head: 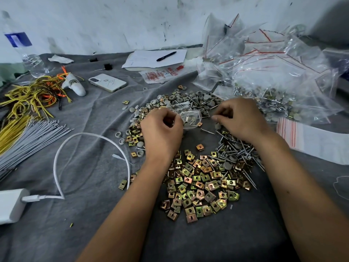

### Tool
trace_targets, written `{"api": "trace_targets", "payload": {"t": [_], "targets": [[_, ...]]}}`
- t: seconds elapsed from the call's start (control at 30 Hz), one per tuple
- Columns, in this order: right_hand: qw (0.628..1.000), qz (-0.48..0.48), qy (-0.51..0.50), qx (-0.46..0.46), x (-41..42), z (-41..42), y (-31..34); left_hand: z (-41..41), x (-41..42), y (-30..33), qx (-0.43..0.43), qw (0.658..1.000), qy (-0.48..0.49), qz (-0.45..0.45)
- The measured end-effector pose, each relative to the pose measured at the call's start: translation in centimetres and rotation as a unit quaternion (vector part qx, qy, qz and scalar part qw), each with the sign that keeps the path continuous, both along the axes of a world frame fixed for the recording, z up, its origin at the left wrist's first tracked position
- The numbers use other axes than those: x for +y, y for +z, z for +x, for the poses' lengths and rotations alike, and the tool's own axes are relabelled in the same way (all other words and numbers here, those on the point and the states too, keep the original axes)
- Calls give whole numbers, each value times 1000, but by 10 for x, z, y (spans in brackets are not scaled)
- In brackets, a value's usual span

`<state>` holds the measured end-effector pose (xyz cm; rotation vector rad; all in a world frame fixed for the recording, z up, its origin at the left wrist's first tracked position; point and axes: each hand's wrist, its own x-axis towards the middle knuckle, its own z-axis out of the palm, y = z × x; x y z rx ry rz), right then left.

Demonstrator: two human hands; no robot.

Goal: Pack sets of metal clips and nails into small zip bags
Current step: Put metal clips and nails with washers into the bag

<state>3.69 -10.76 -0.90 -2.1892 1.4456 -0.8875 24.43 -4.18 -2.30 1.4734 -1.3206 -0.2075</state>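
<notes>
Our two bare forearms reach in from the bottom edge over a grey cloth [79,233] spread on the counter, where a heap of brass-coloured metal clips [198,186] lies closest to us, within easy reach for counting out. Just beyond, to the right, a scatter of nails [236,150] and grey caps [194,100] rings the working spot, so each part of a set sits a short reach away.

Our left hand [162,133] curls its fingers round a small zip bag [188,118], which it holds above the pile with nails already showing inside. We judge it is held up so its mouth faces the other hand. Our right hand [239,118] pinches something thin at its fingertips beside the bag; it looks like a nail, though we cannot be sure.

At far right a drift of empty zip bags [264,59] with red strips waits, and a larger bag of nails [273,99] sits under it. A phone [107,82], a pen on paper [166,56], cable ties [32,140] and a water bottle [24,52] line the far and left sides, well apart from the packing.
</notes>
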Motion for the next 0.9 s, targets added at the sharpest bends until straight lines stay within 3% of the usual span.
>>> {"api": "trace_targets", "payload": {"t": [0.1, 0.3, 0.7, 0.83, 0.9], "targets": [[995, 32, 22, 95, -1, -5, 1, 0, 0, 0, -1, 1000, 1, -1], [988, 47, 32, 142, -1, -6, 2, -1, -1, -1, -1, 1000, -3, 3], [981, 134, 75, 115, 1, -25, 11, 0, -1, -1, -1, 1000, -1, 8], [992, 74, 49, 95, 2, -18, 10, -1, -1, -1, -3, 1000, -2, 8], [999, 13, 46, 16, 5, -10, 12, -1, -1, -1, -5, 1000, -5, 6]]}}
